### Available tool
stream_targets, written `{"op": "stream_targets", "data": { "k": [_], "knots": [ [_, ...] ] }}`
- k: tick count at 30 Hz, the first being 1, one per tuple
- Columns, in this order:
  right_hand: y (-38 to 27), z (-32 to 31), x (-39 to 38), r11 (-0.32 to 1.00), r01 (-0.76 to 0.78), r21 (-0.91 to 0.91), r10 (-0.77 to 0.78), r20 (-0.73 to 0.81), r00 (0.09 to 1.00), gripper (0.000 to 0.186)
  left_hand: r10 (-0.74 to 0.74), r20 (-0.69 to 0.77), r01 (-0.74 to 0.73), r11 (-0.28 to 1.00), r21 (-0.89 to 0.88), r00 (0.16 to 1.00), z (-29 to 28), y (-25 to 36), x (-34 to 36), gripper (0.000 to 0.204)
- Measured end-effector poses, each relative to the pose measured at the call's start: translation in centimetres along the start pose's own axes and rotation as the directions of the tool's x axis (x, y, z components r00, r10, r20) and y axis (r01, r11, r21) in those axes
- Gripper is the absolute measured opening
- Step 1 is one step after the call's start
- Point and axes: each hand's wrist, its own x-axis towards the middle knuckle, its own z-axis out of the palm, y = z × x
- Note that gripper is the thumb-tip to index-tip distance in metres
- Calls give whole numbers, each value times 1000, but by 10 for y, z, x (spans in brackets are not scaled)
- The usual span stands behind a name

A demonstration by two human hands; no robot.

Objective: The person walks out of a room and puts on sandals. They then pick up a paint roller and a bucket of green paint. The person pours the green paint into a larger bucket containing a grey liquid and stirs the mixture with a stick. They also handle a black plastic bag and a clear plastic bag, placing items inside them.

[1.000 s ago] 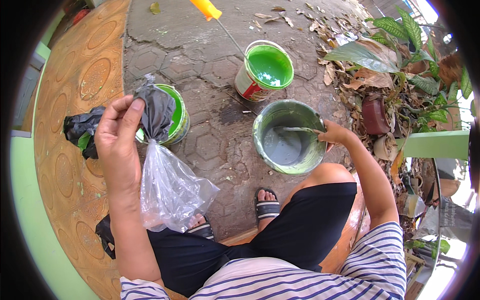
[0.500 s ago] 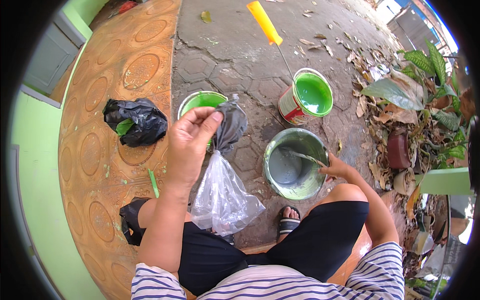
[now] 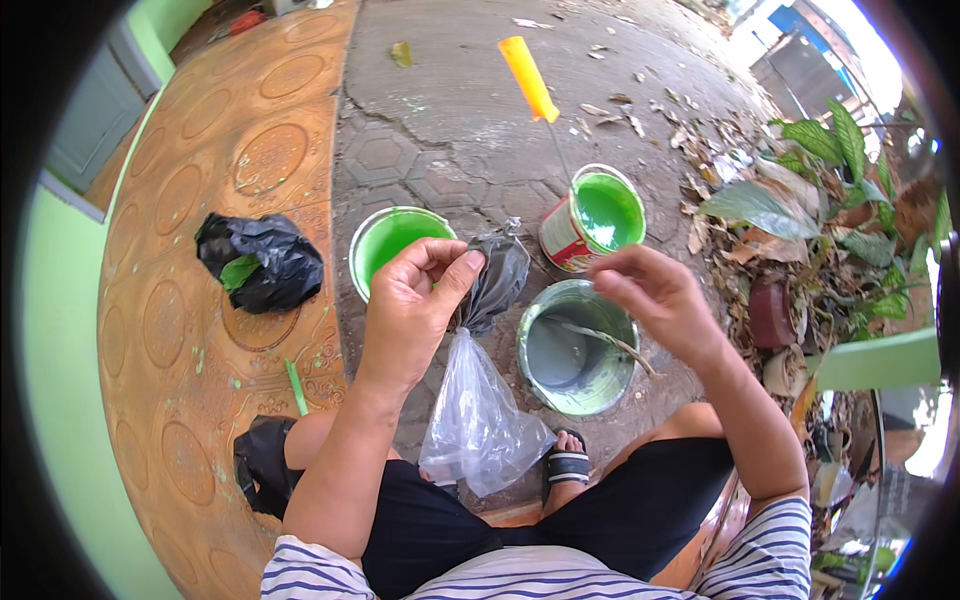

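Note:
My left hand point(image 3: 412, 305) pinches the dark twisted top of a clear plastic bag point(image 3: 478, 410), which hangs down over my knees. My right hand point(image 3: 655, 295) hovers empty, fingers apart, above a grey-coated metal bucket point(image 3: 577, 347) with a thin stick point(image 3: 605, 340) lying in it. A green tub of green paint point(image 3: 392, 243) sits just beyond my left hand. A can of green paint point(image 3: 595, 216) stands past the bucket, with a yellow-handled roller point(image 3: 530, 80) leaning out of it.
A crumpled black bag point(image 3: 262, 262) lies on the orange patterned floor point(image 3: 190, 330) to the left. Dry leaves and green plants point(image 3: 800, 210) crowd the right side. A green wall point(image 3: 60, 400) runs along the left. My sandalled foot point(image 3: 567, 465) rests by the bucket.
My right hand has let go of the stick in the bucket and risen toward the bag. My left hand still holds the bag's top.

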Motion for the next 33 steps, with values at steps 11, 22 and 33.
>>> {"op": "stream_targets", "data": {
  "k": [11,22,33],
  "knots": [
    [-43,48,-8,969,-71,235,96,-98,991,17,17,232,9,994,-111,973,20,-3,-10,17],
    [-52,15,5,909,52,413,39,-210,977,18,-183,517,180,982,55,836,20,-36,-21,46],
    [13,2,-39,867,-358,348,430,-157,889,57,-274,470,344,937,-67,839,64,-92,-50,33]
  ]
}}
